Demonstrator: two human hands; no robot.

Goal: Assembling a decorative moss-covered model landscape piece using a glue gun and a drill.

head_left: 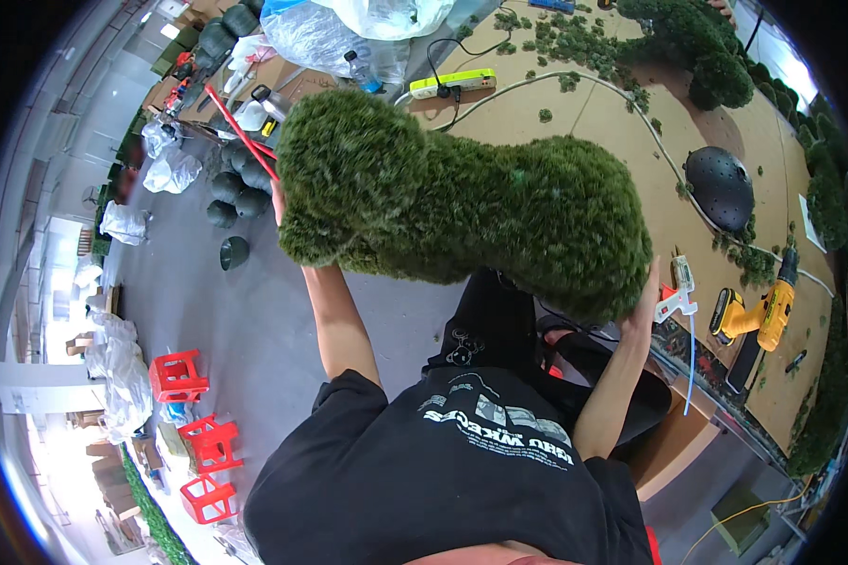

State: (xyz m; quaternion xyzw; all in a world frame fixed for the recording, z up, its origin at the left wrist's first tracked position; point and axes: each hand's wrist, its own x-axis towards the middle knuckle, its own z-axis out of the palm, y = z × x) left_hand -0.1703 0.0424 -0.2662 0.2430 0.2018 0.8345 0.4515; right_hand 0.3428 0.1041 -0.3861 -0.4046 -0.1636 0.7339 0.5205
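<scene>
Holds tufted green form (476, 202) at left end with left hand (278, 201), right with right hand (644, 299); cannot tell fingers' closure.

Across the tan table (777, 202) sit 1 yellow drill (775, 317), 1 black perforated dome (719, 186) and scattered green sprigs (546, 115)! Down on the grey floor (278, 320), 3 red stools (174, 379) stand in line.
</scene>
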